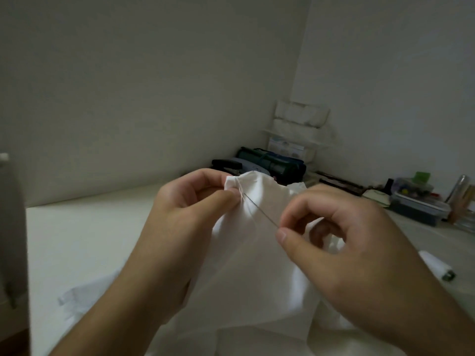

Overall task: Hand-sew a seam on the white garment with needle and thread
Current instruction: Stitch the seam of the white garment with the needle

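Head view: left hand is pinching a bunched corner of the white garment between thumb and curled fingers, holding it raised above the table. Right hand is pinching the needle by its rear end, thumb and forefinger closed together; tip is meeting the fabric beside the left thumb. Thread is running along the gathered edge. Spool is lying right of the garment.

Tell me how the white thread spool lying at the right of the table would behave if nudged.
The white thread spool lies on its side on the table, so it would probably roll rather than slide. It looks small and mostly wound thread, so likely light. Nothing touches it, so a nudge might send it toward the table's edge.
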### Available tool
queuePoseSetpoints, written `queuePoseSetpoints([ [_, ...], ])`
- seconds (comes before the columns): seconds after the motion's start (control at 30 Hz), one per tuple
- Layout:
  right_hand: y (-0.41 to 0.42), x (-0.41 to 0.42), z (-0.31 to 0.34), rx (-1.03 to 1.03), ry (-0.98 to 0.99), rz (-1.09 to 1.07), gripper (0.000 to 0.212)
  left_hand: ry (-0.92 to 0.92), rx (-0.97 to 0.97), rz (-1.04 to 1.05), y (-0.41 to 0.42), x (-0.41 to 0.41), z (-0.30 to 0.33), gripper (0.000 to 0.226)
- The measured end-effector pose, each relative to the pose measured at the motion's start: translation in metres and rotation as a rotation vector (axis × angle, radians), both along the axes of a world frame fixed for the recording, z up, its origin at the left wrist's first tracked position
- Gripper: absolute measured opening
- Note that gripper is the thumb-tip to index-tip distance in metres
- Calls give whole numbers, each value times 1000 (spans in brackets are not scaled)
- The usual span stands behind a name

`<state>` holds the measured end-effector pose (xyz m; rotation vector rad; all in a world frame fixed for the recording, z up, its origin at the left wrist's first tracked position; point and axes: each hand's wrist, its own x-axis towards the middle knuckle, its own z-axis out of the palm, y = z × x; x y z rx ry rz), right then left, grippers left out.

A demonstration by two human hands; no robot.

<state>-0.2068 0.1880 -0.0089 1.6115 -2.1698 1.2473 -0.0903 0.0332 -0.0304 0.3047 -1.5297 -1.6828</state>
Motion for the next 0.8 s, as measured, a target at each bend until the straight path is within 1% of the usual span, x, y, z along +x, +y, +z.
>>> queuePoseSetpoints([
  [0.1, -3, 3, 3, 93, 29, -16, 6, -4, -26, 21, 0, -1, 0, 16],
  [0.17, -4, 3, 6, 108, -74, 21, 3, -1, -37, 41, 0, -2, -2, 14],
  [0.27, -5, 3, 9, 71, -248, 68, 9, 1, -64, 68, 1, -4, -3, 13],
  [0.37, -7, 6, 9, 47, -339, 80, 9, 0, -71, 71, 0, -5, -4, 14],
  [0.47, -8, 15, 8, 46, -335, 81, 6, 14, -81, 73, -1, -5, -4, 15],
  [0.6, -11, 33, 9, 21, -323, 51, 20, 47, -103, 81, -2, -7, -6, 15],
  [0.67, -14, 39, 9, 41, -347, 8, 25, 65, -121, 87, -2, -7, -7, 15],
  [0.73, -18, 43, 8, 69, -388, -38, 24, 75, -135, 91, -2, -7, -8, 15],
  [0.8, -22, 44, 7, 89, -424, -52, 17, 79, -146, 96, -2, -6, -9, 14],
])
